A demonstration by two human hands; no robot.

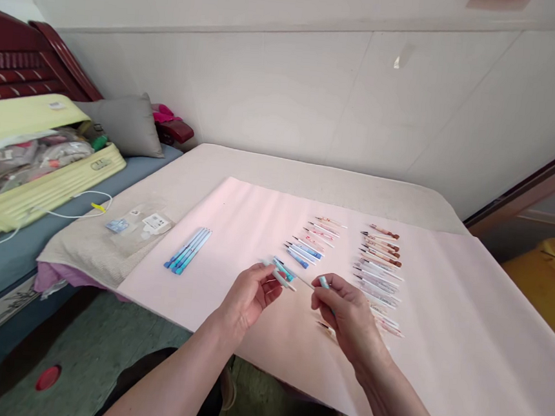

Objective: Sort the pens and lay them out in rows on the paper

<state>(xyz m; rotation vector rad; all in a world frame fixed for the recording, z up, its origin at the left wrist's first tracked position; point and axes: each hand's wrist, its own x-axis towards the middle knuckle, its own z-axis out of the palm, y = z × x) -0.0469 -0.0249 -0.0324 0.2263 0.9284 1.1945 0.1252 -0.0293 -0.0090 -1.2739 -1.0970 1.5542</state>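
We pinch a teal pen (282, 274) in left hand (249, 294) fingers; right hand (346, 314) fingers clamp its cap (324, 282). Blue set (187, 250) lies at 9 o'clock, pen rows (379, 269) at 1 o'clock look mostly untouched.

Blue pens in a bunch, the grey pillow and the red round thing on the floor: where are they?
blue pens (187, 250), head view, middle of the bunch's barrels.
grey pillow (128, 124), head view, middle of its front face.
red round thing (47, 377), head view, its centre.
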